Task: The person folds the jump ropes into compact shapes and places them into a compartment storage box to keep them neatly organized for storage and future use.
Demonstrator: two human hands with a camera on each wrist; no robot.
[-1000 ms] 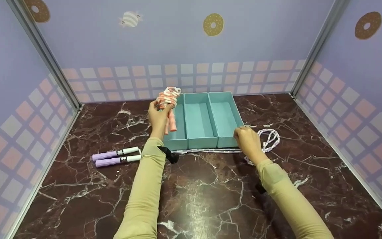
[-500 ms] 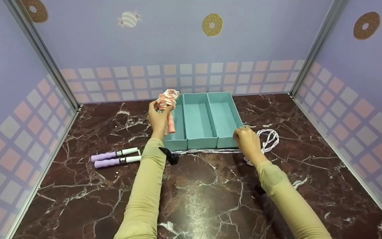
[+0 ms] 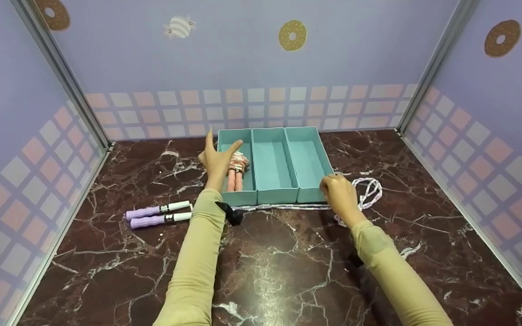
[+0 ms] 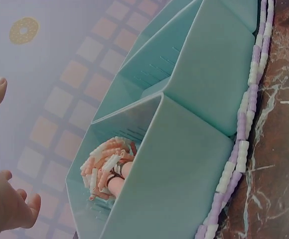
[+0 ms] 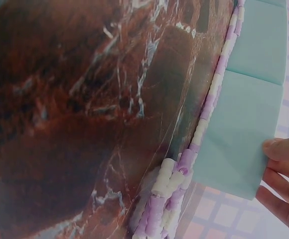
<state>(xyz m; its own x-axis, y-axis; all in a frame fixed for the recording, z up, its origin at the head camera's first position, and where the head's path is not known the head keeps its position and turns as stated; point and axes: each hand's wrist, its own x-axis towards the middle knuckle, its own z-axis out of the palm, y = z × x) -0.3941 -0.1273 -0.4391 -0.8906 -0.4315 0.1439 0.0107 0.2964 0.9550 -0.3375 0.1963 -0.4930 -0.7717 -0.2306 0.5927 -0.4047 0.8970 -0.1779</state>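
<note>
A pink-and-white beaded jump rope (image 3: pixel 238 163) lies bundled in the left compartment of the teal three-part box (image 3: pixel 275 164), its two pink handles toward the front. Over that compartment's left edge is my left hand (image 3: pixel 215 162), thumb and fingers spread apart and holding nothing; the left wrist view shows a gap between this hand (image 4: pixel 7 201) and the bundle. My right hand (image 3: pixel 340 192) grips the box's front right corner. In the right wrist view its thumb (image 5: pixel 279 148) presses the front face while the other fingers lie round the side.
A purple-and-white beaded jump rope (image 3: pixel 283 206) runs along the box's front, looping on the right behind my right hand. Its two purple handles (image 3: pixel 147 221) lie left of my left forearm on the dark marbled table (image 3: pixel 288 276). Patterned panels enclose the back and sides.
My left hand held the pink-and-white jump rope above the left compartment; it has let go, and the rope now lies inside. The left fingers have spread. My right hand stays at the corner.
</note>
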